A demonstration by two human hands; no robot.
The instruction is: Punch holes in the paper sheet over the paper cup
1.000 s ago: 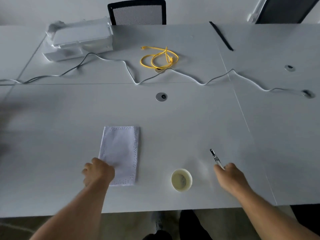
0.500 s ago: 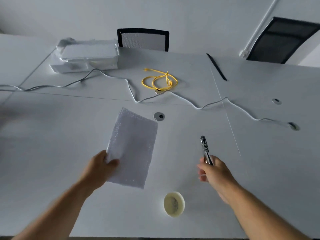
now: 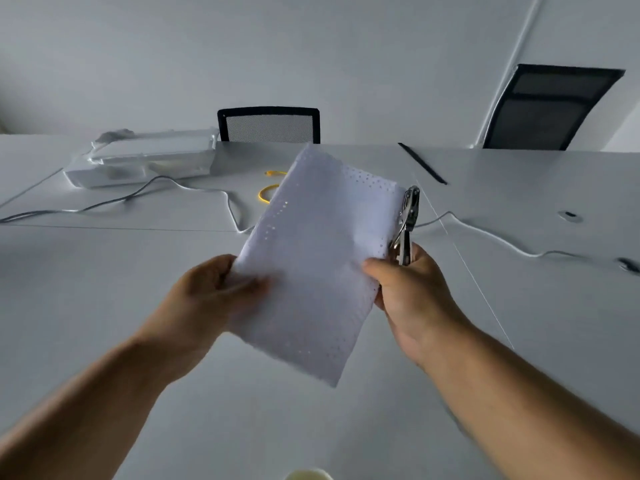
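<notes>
A white paper sheet (image 3: 311,258), dotted with rows of small holes along its edges, is held tilted in the air above the table. My left hand (image 3: 211,299) pinches its left edge, thumb on top. My right hand (image 3: 412,292) grips a metal hole punch (image 3: 406,225), whose jaws sit at the sheet's right edge; the thumb also presses on the paper. Only the rim of the pale paper cup (image 3: 308,475) shows at the bottom edge of the frame, below the sheet.
The white table (image 3: 104,271) carries a white wrapped box (image 3: 145,161) at the far left, a grey cable (image 3: 194,192) and a yellow cable (image 3: 266,194) partly hidden behind the sheet. A black strip (image 3: 422,163) lies far right. Two black chairs (image 3: 268,124) stand behind.
Both hands rose and came together. The sheet was lifted off the table and now hangs between them, with the punch brought to its right edge. The view tilted up, leaving the cup at the bottom edge.
</notes>
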